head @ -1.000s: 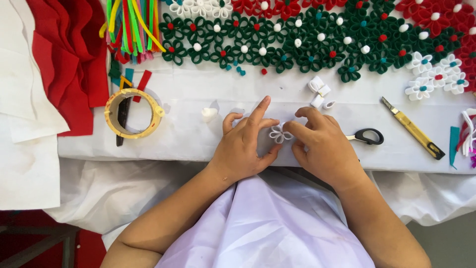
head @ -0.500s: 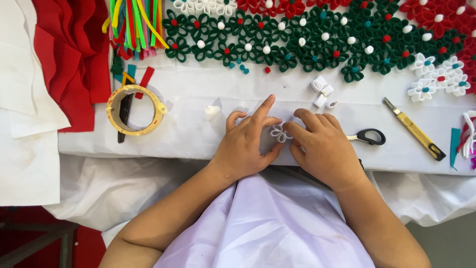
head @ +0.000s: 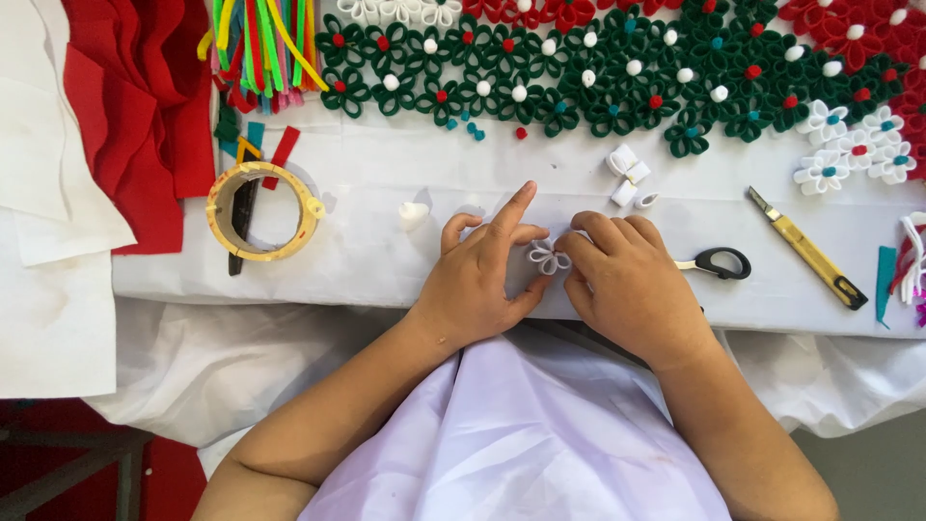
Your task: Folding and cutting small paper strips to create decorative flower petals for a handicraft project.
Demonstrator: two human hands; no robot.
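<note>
Two hands meet over one small white petal flower (head: 548, 257), which lies on the white table cover (head: 386, 260) near its front edge. The left hand (head: 479, 280) pinches the flower's near side between thumb and curled fingers, its forefinger stretched up and free. The right hand (head: 627, 285) closes its fingertips (head: 569, 243) narrowly on the flower's other side, so both hands hold the same piece.

The petals look like loose loops of felt, so too hard a squeeze could flatten or splay them, and a slack pinch could let a loop spring out of line; with the flower so close to the cover's front edge, a slip could send it into the lap.

Both palms face down, wrists low on the cover, forearms angling in from the body.

Just right of the flower lie black-handled scissors (head: 719, 262), and further right a yellow craft knife (head: 808, 249). Above and right of the flower sit spare white felt loops (head: 627, 174); beyond them runs a band of green felt flowers (head: 579, 77). Well left of the flower rests a tape ring (head: 262, 210), with red felt (head: 135, 116) beyond that
</note>
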